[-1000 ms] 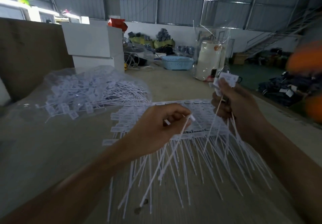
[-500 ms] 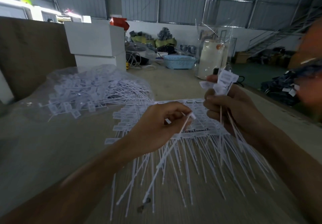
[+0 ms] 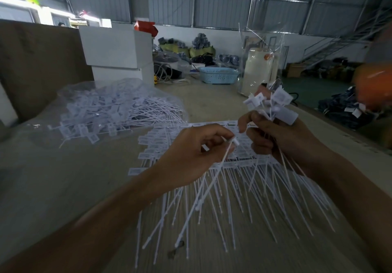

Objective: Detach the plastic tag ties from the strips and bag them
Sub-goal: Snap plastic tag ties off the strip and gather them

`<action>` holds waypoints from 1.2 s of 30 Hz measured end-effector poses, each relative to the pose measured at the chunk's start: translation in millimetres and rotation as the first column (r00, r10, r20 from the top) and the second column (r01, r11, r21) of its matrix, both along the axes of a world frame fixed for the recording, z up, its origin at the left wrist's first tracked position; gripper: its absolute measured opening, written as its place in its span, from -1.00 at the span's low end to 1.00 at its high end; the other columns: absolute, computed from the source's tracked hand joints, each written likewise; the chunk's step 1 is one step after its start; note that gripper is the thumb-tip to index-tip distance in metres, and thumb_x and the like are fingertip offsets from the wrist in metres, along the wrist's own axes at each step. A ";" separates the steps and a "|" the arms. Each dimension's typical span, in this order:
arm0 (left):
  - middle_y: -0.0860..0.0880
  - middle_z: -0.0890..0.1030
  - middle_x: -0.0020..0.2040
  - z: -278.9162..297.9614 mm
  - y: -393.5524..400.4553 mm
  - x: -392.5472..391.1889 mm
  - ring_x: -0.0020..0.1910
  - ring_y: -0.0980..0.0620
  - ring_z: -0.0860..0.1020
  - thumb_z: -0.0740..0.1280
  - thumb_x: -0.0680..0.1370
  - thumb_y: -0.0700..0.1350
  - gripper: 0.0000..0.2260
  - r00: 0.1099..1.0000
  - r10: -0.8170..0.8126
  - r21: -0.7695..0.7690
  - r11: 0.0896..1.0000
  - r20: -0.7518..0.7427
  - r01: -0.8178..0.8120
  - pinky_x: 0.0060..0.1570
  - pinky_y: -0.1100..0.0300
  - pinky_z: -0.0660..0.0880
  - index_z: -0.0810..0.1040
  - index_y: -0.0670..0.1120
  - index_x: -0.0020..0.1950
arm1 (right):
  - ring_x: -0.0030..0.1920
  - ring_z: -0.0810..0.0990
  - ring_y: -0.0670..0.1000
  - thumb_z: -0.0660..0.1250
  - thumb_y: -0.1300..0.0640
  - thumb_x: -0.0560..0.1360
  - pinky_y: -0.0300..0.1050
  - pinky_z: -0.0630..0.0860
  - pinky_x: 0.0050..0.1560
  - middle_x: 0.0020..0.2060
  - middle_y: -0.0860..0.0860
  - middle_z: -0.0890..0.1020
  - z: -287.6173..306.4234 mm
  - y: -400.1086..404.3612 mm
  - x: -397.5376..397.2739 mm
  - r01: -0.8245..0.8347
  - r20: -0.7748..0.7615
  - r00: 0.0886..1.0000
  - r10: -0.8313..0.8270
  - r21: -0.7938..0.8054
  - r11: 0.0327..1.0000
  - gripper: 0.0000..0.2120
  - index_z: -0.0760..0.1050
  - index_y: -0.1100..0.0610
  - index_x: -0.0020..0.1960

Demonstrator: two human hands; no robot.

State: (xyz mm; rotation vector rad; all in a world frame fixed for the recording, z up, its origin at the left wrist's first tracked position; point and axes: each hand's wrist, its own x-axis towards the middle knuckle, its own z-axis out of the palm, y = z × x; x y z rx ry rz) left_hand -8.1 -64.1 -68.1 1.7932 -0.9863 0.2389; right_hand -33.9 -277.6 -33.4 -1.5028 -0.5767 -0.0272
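White plastic tag ties still joined in strips (image 3: 244, 162) lie fanned out on the table in front of me, tails pointing toward me. My left hand (image 3: 191, 156) pinches a single tie (image 3: 203, 190) by its head, its long tail slanting down over the pile. My right hand (image 3: 282, 136) grips a bunch of detached ties (image 3: 273, 105), their flat label heads sticking up above the fist and tails hanging below. A clear plastic bag (image 3: 110, 111) stuffed with loose ties lies at the left back of the table.
The table (image 3: 53, 187) has a brown worn top. White boxes (image 3: 118, 56) stand stacked behind the bag. A clear upright bag (image 3: 261, 60) stands at the back right. An orange blurred shape (image 3: 375, 83) is at the right edge.
My right hand with its bunch of ties has moved left and down toward my left hand. My left hand has kept its pinch on the single tie almost in place.
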 end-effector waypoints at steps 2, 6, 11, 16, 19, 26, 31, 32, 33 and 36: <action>0.09 0.70 -0.14 0.1 0.7 -0.3 -0.17 0.11 0.68 0.37 0.59 -0.10 -0.90 1.000 0.000 0.006 1.000 0.004 0.000 -0.12 0.05 0.63 0.64 0.02 0.08 | -0.43 0.20 -0.07 0.18 0.11 0.63 -0.21 0.24 -0.41 -0.20 0.52 0.27 1.7 -4.7 1.7 0.020 0.024 1.000 -0.020 0.002 1.000 -0.73 0.62 0.19 -0.03; 0.10 0.70 -0.14 1.6 1.4 -1.3 -0.14 0.12 0.68 0.35 0.58 -0.03 -0.85 0.998 0.044 0.008 0.999 0.038 -0.045 -0.15 0.14 0.61 0.65 0.00 0.10 | -0.44 0.32 -0.11 0.18 0.11 0.62 -0.24 0.32 -0.40 -0.23 0.17 0.58 2.9 -6.8 2.1 -0.013 0.039 0.999 0.010 0.101 0.995 -0.71 0.50 0.16 0.28; 0.06 0.68 -0.21 4.6 2.4 -0.6 -0.26 0.02 0.66 0.39 0.57 0.03 -0.80 0.990 0.117 -0.094 0.990 0.077 -0.110 -0.24 0.03 0.62 0.68 0.02 0.14 | -0.50 0.22 -0.03 0.14 -0.06 0.65 -0.17 0.30 -0.47 -0.47 0.08 0.36 -0.2 -2.1 0.7 0.094 -0.022 0.995 -0.093 0.060 0.994 -0.77 0.50 -0.16 0.24; 0.17 0.67 -0.22 6.6 3.3 0.2 -0.29 0.07 0.64 0.40 0.56 0.04 -0.82 0.983 0.175 -0.066 0.983 0.064 -0.171 -0.28 0.18 0.60 0.68 0.09 0.13 | -0.47 0.15 -0.10 0.30 -0.03 0.55 -0.22 0.13 -0.46 -0.46 -0.04 0.25 -3.5 3.1 1.4 0.218 0.013 0.976 -0.218 -0.011 0.976 -0.78 0.58 0.05 0.11; 0.21 0.66 -0.16 7.6 2.7 -2.4 -0.21 0.20 0.62 0.39 0.58 -0.02 -0.83 0.965 0.214 -0.028 0.977 0.150 -0.212 -0.25 0.44 0.44 0.68 0.07 0.15 | -0.49 0.26 -0.09 0.25 -0.01 0.56 -0.22 0.21 -0.45 -0.48 0.01 0.35 -4.1 7.7 0.3 0.206 0.070 0.977 -0.204 -0.037 0.978 -0.72 0.58 0.19 -0.05; 0.11 0.55 -0.11 10.3 3.7 -3.4 -0.16 0.19 0.54 0.29 0.63 -0.24 -0.73 0.957 0.231 0.048 0.969 0.174 -0.242 -0.16 0.45 0.35 0.61 -0.06 0.30 | -0.45 0.08 0.01 0.16 -0.18 0.59 -0.18 0.07 -0.46 -0.48 0.04 0.22 -5.7 18.5 -2.3 0.277 -0.128 0.951 -0.283 -0.063 0.959 -0.58 0.56 0.13 -0.12; 0.11 0.65 -0.08 12.5 2.9 -5.4 -0.09 0.22 0.61 0.39 0.57 -0.19 -0.79 0.940 0.278 -0.029 0.960 0.197 -0.278 -0.09 0.38 0.51 0.63 0.00 0.17 | -0.54 0.19 -0.07 0.34 -0.14 0.50 -0.21 0.16 -0.50 -0.55 -0.05 0.27 -9.7 26.7 -7.2 0.252 -0.120 0.951 -0.284 -0.228 0.940 -0.63 0.48 0.07 -0.36; 0.09 0.66 -0.09 12.4 3.1 -5.2 -0.09 0.20 0.62 0.40 0.56 -0.19 -0.82 0.937 0.281 -0.041 0.960 0.208 -0.278 -0.09 0.31 0.54 0.63 -0.01 0.14 | -0.56 0.19 -0.07 0.35 -0.13 0.50 -0.23 0.17 -0.51 -0.56 -0.05 0.27 -10.5 28.5 -7.7 0.233 -0.120 0.955 -0.270 -0.258 0.938 -0.64 0.53 0.06 -0.36; 0.09 0.67 -0.09 12.6 3.5 -5.2 -0.09 0.18 0.63 0.41 0.55 -0.17 -0.83 0.931 0.283 -0.047 0.959 0.230 -0.280 -0.08 0.25 0.56 0.63 -0.03 0.13 | -0.56 0.20 -0.08 0.35 -0.13 0.51 -0.24 0.18 -0.52 -0.56 -0.04 0.28 -11.4 29.5 -7.9 0.216 -0.126 0.959 -0.256 -0.267 0.939 -0.66 0.58 0.07 -0.33; 0.11 0.67 -0.01 13.1 4.4 -6.6 -0.01 0.15 0.60 0.41 0.52 -0.11 -0.80 0.890 0.302 -0.003 0.947 0.340 -0.320 0.04 0.10 0.51 0.64 -0.02 0.14 | -0.54 0.18 -0.05 0.33 -0.10 0.54 -0.24 0.18 -0.53 -0.52 0.02 0.26 -12.9 29.9 -6.2 0.210 -0.170 0.954 -0.246 -0.205 0.956 -0.63 0.54 0.11 -0.34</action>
